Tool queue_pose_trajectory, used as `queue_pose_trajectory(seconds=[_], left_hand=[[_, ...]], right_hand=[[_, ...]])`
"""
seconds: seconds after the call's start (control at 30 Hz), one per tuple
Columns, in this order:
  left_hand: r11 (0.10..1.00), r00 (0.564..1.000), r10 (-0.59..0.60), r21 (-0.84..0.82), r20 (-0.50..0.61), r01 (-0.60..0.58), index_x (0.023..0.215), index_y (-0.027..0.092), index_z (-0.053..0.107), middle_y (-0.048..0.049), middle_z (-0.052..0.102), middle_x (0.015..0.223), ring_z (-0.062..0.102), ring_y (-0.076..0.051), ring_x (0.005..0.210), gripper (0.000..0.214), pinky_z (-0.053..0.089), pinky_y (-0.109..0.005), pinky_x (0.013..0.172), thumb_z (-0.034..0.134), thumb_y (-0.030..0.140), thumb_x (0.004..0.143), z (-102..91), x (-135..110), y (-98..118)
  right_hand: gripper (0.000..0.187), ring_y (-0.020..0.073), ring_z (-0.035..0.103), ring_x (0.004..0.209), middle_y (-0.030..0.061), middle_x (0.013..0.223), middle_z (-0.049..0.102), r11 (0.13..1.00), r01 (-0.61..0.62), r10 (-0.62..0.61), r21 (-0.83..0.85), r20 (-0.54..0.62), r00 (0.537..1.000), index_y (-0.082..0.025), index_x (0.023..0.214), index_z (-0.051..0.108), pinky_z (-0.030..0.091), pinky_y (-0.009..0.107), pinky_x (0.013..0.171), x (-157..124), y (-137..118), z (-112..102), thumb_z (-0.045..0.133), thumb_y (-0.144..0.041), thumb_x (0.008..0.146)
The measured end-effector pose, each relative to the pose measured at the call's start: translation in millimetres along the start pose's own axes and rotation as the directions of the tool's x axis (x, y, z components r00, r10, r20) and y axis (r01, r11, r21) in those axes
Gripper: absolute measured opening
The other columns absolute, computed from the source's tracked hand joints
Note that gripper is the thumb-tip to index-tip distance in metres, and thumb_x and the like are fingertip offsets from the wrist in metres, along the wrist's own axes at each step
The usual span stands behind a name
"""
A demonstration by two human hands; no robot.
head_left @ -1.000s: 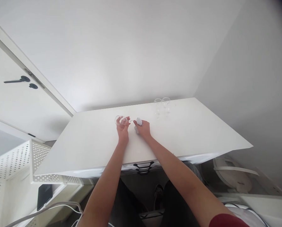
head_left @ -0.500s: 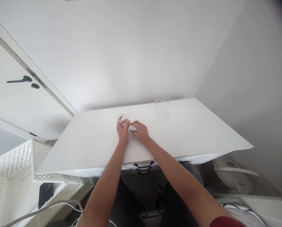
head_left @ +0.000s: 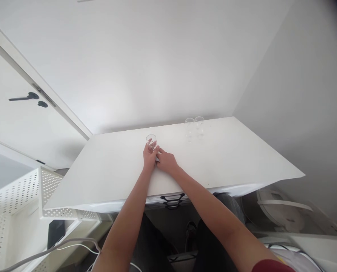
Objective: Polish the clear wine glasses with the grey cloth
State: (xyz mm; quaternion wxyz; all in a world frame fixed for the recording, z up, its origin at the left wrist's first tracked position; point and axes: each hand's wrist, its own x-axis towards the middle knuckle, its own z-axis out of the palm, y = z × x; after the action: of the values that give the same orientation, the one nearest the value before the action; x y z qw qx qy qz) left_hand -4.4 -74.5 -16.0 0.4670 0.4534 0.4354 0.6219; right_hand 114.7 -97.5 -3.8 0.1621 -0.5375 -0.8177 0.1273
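A clear wine glass (head_left: pixel 151 138) is in my left hand (head_left: pixel 149 155), whose fingers curl round its lower bowl with the rim facing up. My right hand (head_left: pixel 167 162) is closed right beside it, against the lower part of the glass. A white wad that looks like a cloth (head_left: pixel 157 158) shows only as a sliver between the two hands; my fingers hide the rest, along with the stem and foot of the glass. Farther back on the right, a second wine glass (head_left: pixel 189 127) and a third wine glass (head_left: pixel 199 125) stand upright, side by side.
The white cabinet top (head_left: pixel 236 151) reaches back to the wall, with black drawer handles (head_left: pixel 172 198) at its front. At lower left stand a white perforated shelf (head_left: pixel 53 185), a dark phone-like slab (head_left: pixel 56 233) and a cable (head_left: pixel 72 240). A door handle (head_left: pixel 23 96) is at left.
Both hands have drawn together. My left hand tilted the wine glass more upright and moved slightly right; my right hand closed in on its lower part, covering most of the white wad.
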Motion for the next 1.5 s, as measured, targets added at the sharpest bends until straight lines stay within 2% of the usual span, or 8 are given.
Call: queue_pose_trajectory(seconds=[0.17, 0.37, 0.57, 0.9, 1.1, 1.27, 1.37, 1.5], left_hand=[[0.991, 0.999, 0.045, 0.122, 0.015, -0.046, 0.137, 0.03, 0.06, -0.0115, 0.055, 0.152, 0.049, -0.03, 0.146, 0.059, 0.041, -0.046, 0.118, 0.083, 0.042, 0.083, 3.1, -2, 4], [0.984, 0.998, 0.008, 0.177, -0.062, 0.003, 0.111, 0.026, 0.067, -0.0098, 0.062, 0.137, 0.055, -0.027, 0.131, 0.032, 0.044, -0.042, 0.109, 0.071, 0.051, 0.092, 2.0, -3, 7], [0.981, 0.995, -0.007, 0.195, -0.102, 0.027, 0.094, 0.024, 0.066, -0.0058, 0.065, 0.104, 0.058, -0.022, 0.103, 0.026, 0.045, -0.038, 0.097, 0.067, 0.051, 0.092, -0.3, -1, 2], [0.995, 0.992, 0.03, 0.096, -0.122, -0.018, 0.074, 0.023, 0.06, -0.0037, 0.061, 0.085, 0.055, -0.019, 0.082, 0.033, 0.047, -0.033, 0.082, 0.063, 0.049, 0.094, 3.1, 3, -3], [0.998, 0.996, -0.04, -0.051, 0.076, 0.044, 0.055, 0.024, 0.03, 0.002, 0.027, 0.055, 0.029, -0.014, 0.052, 0.064, 0.03, -0.033, 0.054, 0.054, 0.066, 0.096, 1.7, 1, 2], [0.992, 0.913, -0.108, -0.024, 0.393, 0.127, 0.054, 0.024, 0.021, 0.0048, 0.014, 0.054, 0.019, -0.011, 0.048, 0.07, 0.021, -0.032, 0.05, 0.061, 0.066, 0.094, 4.9, -4, 9], [0.986, 0.827, -0.134, -0.007, 0.547, 0.164, 0.052, 0.023, 0.022, 0.0047, 0.016, 0.053, 0.022, -0.01, 0.047, 0.071, 0.023, -0.032, 0.049, 0.066, 0.063, 0.091, 5.2, -8, 8], [0.959, 0.618, -0.203, 0.025, 0.76, 0.284, 0.048, 0.023, 0.028, 0.0045, 0.02, 0.05, 0.026, -0.009, 0.044, 0.071, 0.031, -0.033, 0.046, 0.08, 0.061, 0.078, 0.7, -12, 5]], right_hand=[[0.036, 0.0198, 0.072, 0.082, 0.0095, 0.156, 0.053, 0.977, -0.212, 0.211, -0.022, -0.031, 0.977, -0.025, 0.125, 0.069, 0.05, 0.034, 0.072, 4, 1, 0, 0.05, -0.03, 0.094], [0.044, 0.0253, 0.072, 0.103, 0.0135, 0.168, 0.037, 0.874, -0.485, 0.486, 0.037, -0.077, 0.87, -0.024, 0.139, 0.059, 0.052, 0.038, 0.083, 14, 29, -14, 0.04, -0.036, 0.102], [0.043, 0.0265, 0.072, 0.103, 0.0132, 0.167, 0.038, 0.838, -0.541, 0.546, 0.075, -0.11, 0.83, -0.023, 0.135, 0.063, 0.052, 0.039, 0.084, 20, 45, -17, 0.039, -0.035, 0.101], [0.047, 0.0298, 0.071, 0.105, 0.0181, 0.165, 0.04, 0.761, -0.638, 0.649, 0.123, -0.167, 0.742, -0.019, 0.135, 0.064, 0.053, 0.043, 0.085, 18, 52, -27, 0.037, -0.036, 0.1], [0.046, 0.0278, 0.071, 0.102, 0.0164, 0.163, 0.042, 0.739, -0.662, 0.673, 0.123, -0.169, 0.72, -0.021, 0.135, 0.064, 0.053, 0.04, 0.085, 17, 55, -27, 0.045, -0.03, 0.094], [0.044, 0.0219, 0.068, 0.088, 0.0156, 0.149, 0.055, 0.782, -0.613, 0.617, 0.112, -0.274, 0.737, -0.023, 0.133, 0.062, 0.047, 0.033, 0.072, 12, 52, -21, 0.046, -0.027, 0.092], [0.02, 0.0172, 0.057, 0.072, 0.0069, 0.097, 0.07, 0.889, -0.447, 0.458, 0.101, -0.231, 0.859, -0.022, 0.094, 0.068, 0.036, 0.028, 0.063, 6, 47, -20, 0.05, -0.027, 0.087], [0.021, 0.0125, 0.034, 0.061, -0.0037, 0.058, 0.042, 0.936, -0.064, 0.08, 0.347, -0.034, 0.996, -0.021, 0.058, 0.043, 0.024, 0.026, 0.057, 1, 43, -23, 0.056, -0.027, 0.074]])
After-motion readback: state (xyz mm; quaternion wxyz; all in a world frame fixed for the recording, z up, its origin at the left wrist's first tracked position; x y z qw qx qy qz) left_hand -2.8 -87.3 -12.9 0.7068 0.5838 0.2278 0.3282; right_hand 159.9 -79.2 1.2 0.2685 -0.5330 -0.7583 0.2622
